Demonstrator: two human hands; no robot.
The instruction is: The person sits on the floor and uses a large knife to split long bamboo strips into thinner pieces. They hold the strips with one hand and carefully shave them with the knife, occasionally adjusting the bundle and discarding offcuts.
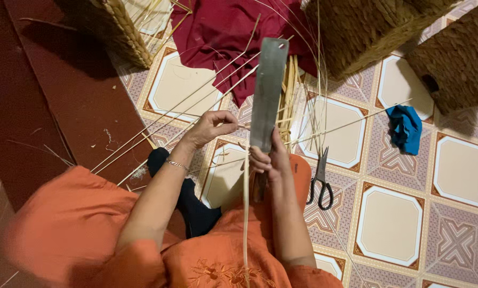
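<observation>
Woven baskets (367, 26) stand at the far edge of the tiled floor (393, 224), by a dark red cloth (223, 26). Nearer, her right hand (268, 160) is clamped round the handle of a broad flat blade (266, 93), held upright. Her left hand (212, 127) pinches a pale reed strip (246, 213) against it. Scissors (320, 181) lie just beside.

Both bare forearms reach forward; the left hand (213, 127) pinches with curled fingers, while the right hand (268, 160) is fisted, just right of it.
</observation>
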